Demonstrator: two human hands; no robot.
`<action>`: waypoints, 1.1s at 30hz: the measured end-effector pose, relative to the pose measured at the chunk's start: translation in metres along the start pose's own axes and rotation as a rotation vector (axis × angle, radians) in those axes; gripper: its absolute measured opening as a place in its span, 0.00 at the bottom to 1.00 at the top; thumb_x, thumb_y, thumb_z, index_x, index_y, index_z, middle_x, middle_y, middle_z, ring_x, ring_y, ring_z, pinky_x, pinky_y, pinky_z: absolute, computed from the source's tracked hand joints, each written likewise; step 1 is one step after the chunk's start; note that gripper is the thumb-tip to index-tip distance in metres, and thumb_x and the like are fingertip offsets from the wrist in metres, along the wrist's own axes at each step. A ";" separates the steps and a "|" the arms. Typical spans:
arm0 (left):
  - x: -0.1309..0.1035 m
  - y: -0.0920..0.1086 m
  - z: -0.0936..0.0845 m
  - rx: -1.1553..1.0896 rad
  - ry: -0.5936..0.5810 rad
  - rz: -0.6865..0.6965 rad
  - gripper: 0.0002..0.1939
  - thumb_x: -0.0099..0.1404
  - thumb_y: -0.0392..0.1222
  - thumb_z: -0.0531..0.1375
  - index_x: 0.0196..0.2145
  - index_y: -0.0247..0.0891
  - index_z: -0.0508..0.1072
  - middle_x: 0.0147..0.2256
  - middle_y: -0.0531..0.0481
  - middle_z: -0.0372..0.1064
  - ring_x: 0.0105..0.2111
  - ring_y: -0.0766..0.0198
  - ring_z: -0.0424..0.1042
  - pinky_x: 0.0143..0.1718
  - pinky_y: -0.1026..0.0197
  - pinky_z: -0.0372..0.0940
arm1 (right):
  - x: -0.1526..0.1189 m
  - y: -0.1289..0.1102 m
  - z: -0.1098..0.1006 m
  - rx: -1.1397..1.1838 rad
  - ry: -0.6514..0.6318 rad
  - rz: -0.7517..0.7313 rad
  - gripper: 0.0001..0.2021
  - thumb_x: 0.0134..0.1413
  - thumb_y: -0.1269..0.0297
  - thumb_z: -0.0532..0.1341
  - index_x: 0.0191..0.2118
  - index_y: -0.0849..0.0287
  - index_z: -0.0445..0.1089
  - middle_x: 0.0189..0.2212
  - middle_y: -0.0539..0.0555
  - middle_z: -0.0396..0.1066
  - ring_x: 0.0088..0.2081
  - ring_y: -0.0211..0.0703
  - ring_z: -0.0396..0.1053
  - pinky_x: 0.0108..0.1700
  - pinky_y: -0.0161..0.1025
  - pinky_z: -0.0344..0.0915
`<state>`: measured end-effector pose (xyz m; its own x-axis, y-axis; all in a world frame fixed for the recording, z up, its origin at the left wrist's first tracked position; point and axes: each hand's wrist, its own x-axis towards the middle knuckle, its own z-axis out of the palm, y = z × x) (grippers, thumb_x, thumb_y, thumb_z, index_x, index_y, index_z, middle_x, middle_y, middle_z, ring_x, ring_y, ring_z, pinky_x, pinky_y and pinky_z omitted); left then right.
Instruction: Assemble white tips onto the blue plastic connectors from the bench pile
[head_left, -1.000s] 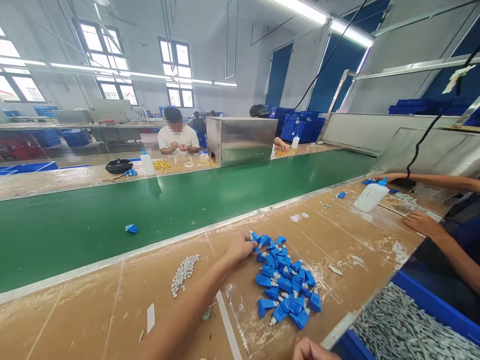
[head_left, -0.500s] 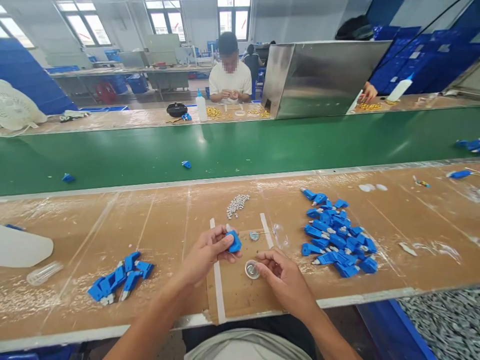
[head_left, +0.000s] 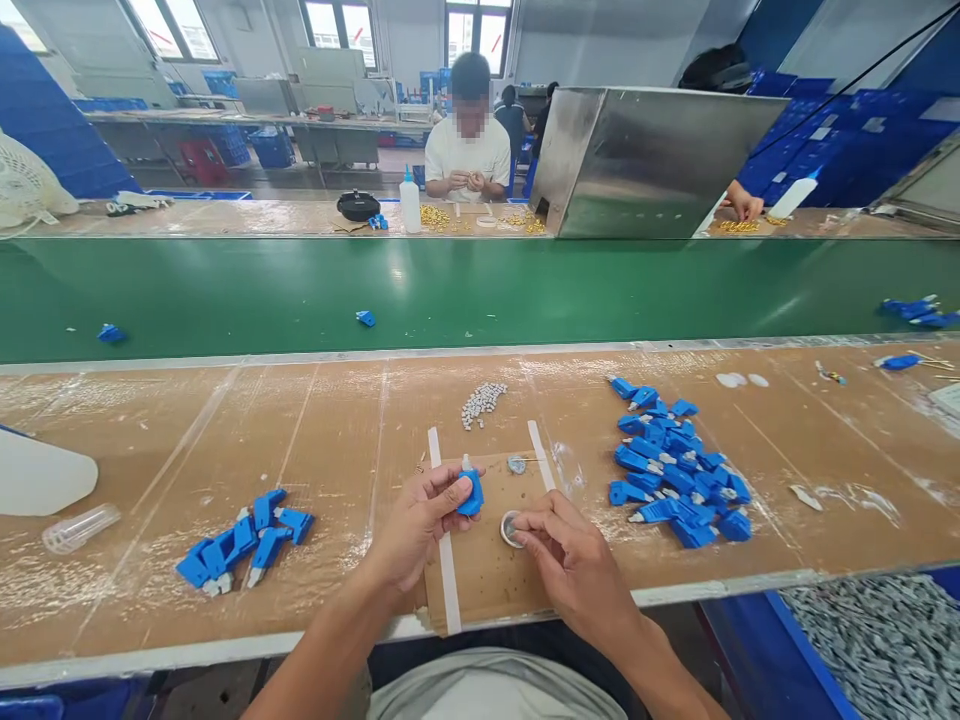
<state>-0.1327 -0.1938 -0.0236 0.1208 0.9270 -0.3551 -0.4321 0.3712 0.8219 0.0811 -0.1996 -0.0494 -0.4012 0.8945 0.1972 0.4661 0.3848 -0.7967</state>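
Note:
My left hand (head_left: 420, 520) pinches a blue plastic part (head_left: 471, 494), its pale tip pointing up. Over the right side of a small round dish (head_left: 510, 529) is my right hand (head_left: 570, 550), thumb and fingertips pressed together; whatever they hold, if anything, is too small to make out. Behind the dish lies a small bluish-grey lump (head_left: 517, 465) with a thin stick. Small grey pieces (head_left: 482, 403) form a pile farther back. A large heap of blue parts (head_left: 675, 470) lies to the right, and a smaller group (head_left: 244, 540) to the left.
White tape strips (head_left: 448, 580) mark the brown table (head_left: 337, 440). A clear tube (head_left: 81, 528) and a white container (head_left: 45, 475) lie at the left. Beyond is a green belt (head_left: 450, 275) carrying a few blue parts. A person (head_left: 469, 150) sits across it. A bin of grey pieces (head_left: 877, 640) stands lower right.
My right hand has moved in over the dish, and its fingers have closed together. The blue part in my left hand is more upright. The camera view has shifted slightly.

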 end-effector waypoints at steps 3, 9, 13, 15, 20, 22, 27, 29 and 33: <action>-0.003 -0.007 0.003 -0.101 0.003 -0.062 0.19 0.57 0.46 0.71 0.42 0.29 0.80 0.29 0.48 0.69 0.27 0.72 0.66 0.27 0.72 0.63 | 0.001 0.001 -0.003 0.025 0.008 0.014 0.09 0.67 0.66 0.56 0.39 0.57 0.74 0.34 0.54 0.69 0.37 0.45 0.69 0.40 0.40 0.65; -0.011 -0.021 0.014 -0.262 -0.061 -0.152 0.18 0.60 0.46 0.69 0.41 0.27 0.81 0.32 0.44 0.73 0.27 0.70 0.72 0.28 0.73 0.66 | 0.009 0.001 -0.030 0.224 0.137 0.169 0.10 0.65 0.57 0.59 0.40 0.58 0.73 0.36 0.55 0.75 0.34 0.43 0.71 0.35 0.38 0.69; -0.016 -0.020 0.024 -0.288 -0.142 -0.192 0.17 0.60 0.46 0.69 0.40 0.28 0.81 0.33 0.42 0.73 0.27 0.71 0.72 0.27 0.74 0.65 | 0.007 -0.017 -0.044 0.280 0.256 0.152 0.09 0.63 0.58 0.61 0.41 0.57 0.74 0.38 0.56 0.77 0.30 0.42 0.72 0.32 0.37 0.71; -0.017 -0.020 0.028 -0.283 -0.159 -0.200 0.16 0.60 0.47 0.69 0.37 0.28 0.80 0.31 0.44 0.72 0.27 0.72 0.71 0.26 0.75 0.64 | 0.005 -0.027 -0.045 0.233 0.296 0.094 0.06 0.63 0.61 0.61 0.41 0.56 0.74 0.38 0.56 0.78 0.34 0.44 0.74 0.36 0.40 0.72; -0.019 -0.022 0.030 -0.273 -0.195 -0.186 0.14 0.61 0.47 0.68 0.31 0.29 0.78 0.28 0.48 0.66 0.26 0.72 0.68 0.26 0.74 0.62 | 0.006 -0.041 -0.038 0.138 0.277 -0.065 0.06 0.64 0.68 0.60 0.43 0.52 0.73 0.39 0.53 0.77 0.43 0.45 0.74 0.46 0.42 0.69; -0.019 -0.023 0.030 -0.266 -0.202 -0.185 0.15 0.61 0.47 0.67 0.32 0.29 0.78 0.29 0.48 0.66 0.27 0.71 0.68 0.26 0.73 0.62 | 0.007 -0.042 -0.036 0.139 0.264 -0.091 0.07 0.65 0.69 0.60 0.44 0.51 0.72 0.39 0.52 0.76 0.42 0.44 0.73 0.45 0.40 0.68; -0.020 -0.024 0.029 -0.267 -0.215 -0.188 0.14 0.62 0.47 0.66 0.33 0.29 0.78 0.29 0.47 0.66 0.27 0.71 0.67 0.28 0.72 0.63 | 0.008 -0.040 -0.035 0.121 0.257 -0.081 0.07 0.65 0.69 0.60 0.44 0.51 0.72 0.39 0.51 0.76 0.43 0.44 0.73 0.45 0.40 0.67; -0.020 -0.024 0.029 -0.268 -0.224 -0.191 0.15 0.62 0.47 0.66 0.33 0.30 0.78 0.29 0.48 0.66 0.26 0.71 0.66 0.28 0.72 0.62 | 0.007 -0.038 -0.034 0.108 0.259 -0.075 0.06 0.65 0.69 0.60 0.43 0.51 0.72 0.39 0.51 0.76 0.43 0.44 0.73 0.45 0.40 0.67; -0.020 -0.025 0.029 -0.260 -0.229 -0.187 0.15 0.62 0.48 0.66 0.31 0.30 0.77 0.28 0.49 0.64 0.27 0.71 0.66 0.28 0.71 0.62 | 0.006 -0.034 -0.032 0.078 0.253 -0.074 0.06 0.65 0.69 0.60 0.44 0.51 0.72 0.39 0.51 0.77 0.42 0.45 0.74 0.45 0.41 0.67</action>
<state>-0.0988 -0.2197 -0.0240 0.4025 0.8438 -0.3550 -0.5924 0.5357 0.6017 0.0879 -0.1998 -0.0034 -0.2181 0.8966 0.3855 0.3770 0.4417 -0.8141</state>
